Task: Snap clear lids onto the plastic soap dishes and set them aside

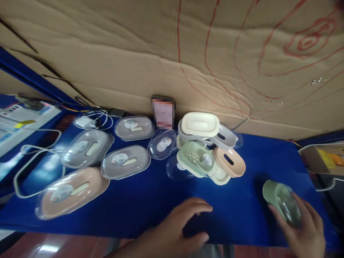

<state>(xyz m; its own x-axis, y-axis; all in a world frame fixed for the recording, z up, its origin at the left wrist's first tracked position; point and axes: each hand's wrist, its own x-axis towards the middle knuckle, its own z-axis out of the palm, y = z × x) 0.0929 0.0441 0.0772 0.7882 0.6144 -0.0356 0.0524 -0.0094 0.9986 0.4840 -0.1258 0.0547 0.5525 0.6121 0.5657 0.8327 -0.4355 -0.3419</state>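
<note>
My right hand (306, 224) grips a green oval container (272, 191) with a clear lid (288, 208), tilted on end at the right of the table. Fingers apart, my left hand (185, 222) hovers over the front middle with nothing in it. Beyond it lies a pile: a green container with a clear lid (197, 156), a cream oval dish (200, 123), a peach slotted tray (231, 162) and a grey slotted tray (225, 136). Loose clear lids (162, 144) rest beside the pile.
Several lidded grey containers (126, 163) and a peach lidded one (71, 193) lie at the left. A phone (163, 113) leans against the cardboard wall (120, 64). White cables (94, 120) coil at the back left. The table (150, 204) is covered in blue.
</note>
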